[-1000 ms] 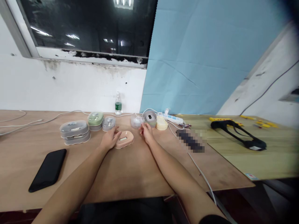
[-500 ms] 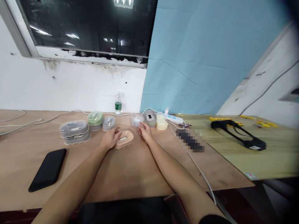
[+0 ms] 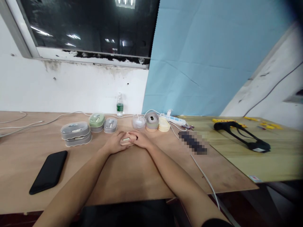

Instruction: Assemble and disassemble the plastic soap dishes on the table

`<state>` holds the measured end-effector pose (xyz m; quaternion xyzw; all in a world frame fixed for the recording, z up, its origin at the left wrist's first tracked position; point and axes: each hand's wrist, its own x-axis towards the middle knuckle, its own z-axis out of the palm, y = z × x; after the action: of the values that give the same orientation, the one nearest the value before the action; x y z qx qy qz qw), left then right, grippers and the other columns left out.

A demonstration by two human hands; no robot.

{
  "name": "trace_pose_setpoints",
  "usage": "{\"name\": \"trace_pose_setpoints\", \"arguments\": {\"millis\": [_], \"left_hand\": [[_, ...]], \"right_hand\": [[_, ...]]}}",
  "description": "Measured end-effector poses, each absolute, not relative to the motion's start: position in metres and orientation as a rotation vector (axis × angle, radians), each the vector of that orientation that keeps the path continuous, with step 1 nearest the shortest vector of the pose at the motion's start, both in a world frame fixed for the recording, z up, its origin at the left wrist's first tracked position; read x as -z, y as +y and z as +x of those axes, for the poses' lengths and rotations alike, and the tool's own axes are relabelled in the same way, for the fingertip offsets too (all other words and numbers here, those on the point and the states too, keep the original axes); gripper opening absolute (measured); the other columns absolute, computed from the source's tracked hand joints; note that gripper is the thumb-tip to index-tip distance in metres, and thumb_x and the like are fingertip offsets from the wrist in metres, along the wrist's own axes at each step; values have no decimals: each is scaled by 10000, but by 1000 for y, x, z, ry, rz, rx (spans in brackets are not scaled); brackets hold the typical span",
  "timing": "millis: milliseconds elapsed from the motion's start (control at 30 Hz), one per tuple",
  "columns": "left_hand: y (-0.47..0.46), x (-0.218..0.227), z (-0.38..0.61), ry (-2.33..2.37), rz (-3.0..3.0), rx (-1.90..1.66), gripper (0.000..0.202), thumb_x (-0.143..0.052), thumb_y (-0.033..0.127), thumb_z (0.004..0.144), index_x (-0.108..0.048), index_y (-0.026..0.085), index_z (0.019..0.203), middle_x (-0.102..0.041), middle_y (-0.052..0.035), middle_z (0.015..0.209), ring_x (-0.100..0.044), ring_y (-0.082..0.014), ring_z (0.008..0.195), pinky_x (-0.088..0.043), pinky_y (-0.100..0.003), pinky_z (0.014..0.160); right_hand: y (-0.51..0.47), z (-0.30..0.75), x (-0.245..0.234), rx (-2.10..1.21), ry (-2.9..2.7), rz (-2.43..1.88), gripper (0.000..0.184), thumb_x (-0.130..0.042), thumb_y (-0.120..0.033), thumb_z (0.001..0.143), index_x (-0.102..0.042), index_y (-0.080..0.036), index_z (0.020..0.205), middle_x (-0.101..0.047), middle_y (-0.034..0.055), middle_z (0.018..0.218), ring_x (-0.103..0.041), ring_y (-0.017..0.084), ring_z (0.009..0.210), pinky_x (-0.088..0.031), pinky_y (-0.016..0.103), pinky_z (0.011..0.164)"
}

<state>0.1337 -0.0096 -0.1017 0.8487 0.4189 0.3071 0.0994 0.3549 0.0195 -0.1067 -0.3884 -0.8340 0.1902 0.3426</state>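
Observation:
A small pink lidded box [image 3: 126,138] lies on the wooden table [image 3: 132,176] in front of me. My left hand [image 3: 115,142] wraps its left side, fingers curled over the lid. My right hand [image 3: 140,139] closes on its right side, so most of the box is hidden. Just behind stand a clear round container [image 3: 138,122], a grey-lidded box [image 3: 151,120] on a beige base and a stack of cream lids [image 3: 164,124].
Grey stacked boxes [image 3: 75,134], a green box [image 3: 96,122] and a small grey box [image 3: 110,125] stand at the left. A black phone [image 3: 49,171] lies near the front left. A power strip [image 3: 172,119], cables, a water bottle [image 3: 120,105] and a black strap [image 3: 241,135] are behind and right.
My right hand has moved left from the clear container onto the pink box. The left hand has closed further over the box. The grey-lidded box now sits on a beige base.

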Motion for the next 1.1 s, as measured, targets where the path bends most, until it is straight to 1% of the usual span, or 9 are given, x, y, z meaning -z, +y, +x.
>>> {"name": "trace_pose_setpoints", "arguments": {"millis": [100, 167, 367, 467, 600, 667, 800, 933, 1100], "left_hand": [[-11, 99, 134, 1332, 2496, -951, 640, -651, 539, 691, -539, 203, 1224, -554, -120, 1238, -530, -295, 1133, -416, -405, 979], [-12, 96, 132, 1388, 2464, -1005, 609, -606, 564, 730, -544, 195, 1211, -571, -114, 1214, -538, -287, 1119, -420, -402, 967], [-13, 96, 130, 1474, 2358, -1016, 566, -555, 613, 757, -602, 193, 1134, -627, -102, 1139, -582, -275, 1053, -443, -390, 924], [-10, 100, 133, 1491, 2191, -1075, 563, -559, 614, 751, -619, 186, 1112, -645, -102, 1131, -591, -275, 1049, -446, -398, 926], [-3, 105, 132, 1502, 1906, -1169, 573, -544, 614, 756, -631, 161, 1095, -661, -109, 1112, -606, -273, 1026, -462, -394, 905], [0, 106, 130, 1506, 1828, -1187, 580, -545, 617, 751, -637, 152, 1087, -667, -112, 1102, -611, -275, 1011, -469, -392, 886], [0, 104, 130, 1432, 1767, -1202, 563, -550, 609, 755, -657, 144, 1055, -688, -97, 1045, -620, -268, 967, -471, -386, 868], [-4, 100, 137, 1331, 1701, -1221, 572, -541, 618, 756, -673, 125, 1015, -705, -84, 965, -630, -261, 906, -488, -366, 817], [-4, 99, 140, 1319, 1668, -1244, 571, -519, 625, 766, -677, 116, 970, -707, -80, 901, -633, -251, 859, -493, -351, 771]], "right_hand": [[17, 354, 105, -492, -2157, -1036, 684, -683, -514, 719, -494, -264, 1326, -557, 84, 1298, -524, 262, 1166, -387, 400, 984], [17, 355, 106, -516, -2124, -1041, 768, -698, -527, 696, -435, -265, 1368, -546, 87, 1309, -531, 262, 1151, -408, 393, 956], [21, 356, 109, -540, -2042, -1128, 803, -737, -518, 649, -447, -267, 1354, -602, 85, 1213, -595, 222, 965, -454, 342, 831], [22, 358, 109, -533, -2036, -1118, 838, -777, -490, 601, -463, -261, 1344, -621, 83, 1168, -597, 213, 940, -453, 325, 816], [21, 361, 109, -546, -2067, -1065, 931, -802, -482, 563, -414, -277, 1384, -625, 71, 1173, -597, 222, 946, -453, 329, 828], [20, 361, 108, -537, -2072, -1061, 853, -752, -500, 640, -406, -287, 1390, -628, 64, 1176, -600, 223, 946, -450, 336, 842], [21, 360, 108, -455, -2032, -1093, 564, -544, -492, 847, -441, -300, 1368, -647, 53, 1135, -611, 209, 924, -439, 341, 863], [26, 362, 111, -388, -1986, -1134, 435, -488, -468, 886, -531, -280, 1276, -675, 46, 1019, -611, 209, 897, -444, 328, 829], [30, 364, 114, -304, -2002, -1151, 261, -478, -352, 901, -628, -279, 1102, -681, 32, 972, -607, 204, 890, -435, 320, 841]]}}
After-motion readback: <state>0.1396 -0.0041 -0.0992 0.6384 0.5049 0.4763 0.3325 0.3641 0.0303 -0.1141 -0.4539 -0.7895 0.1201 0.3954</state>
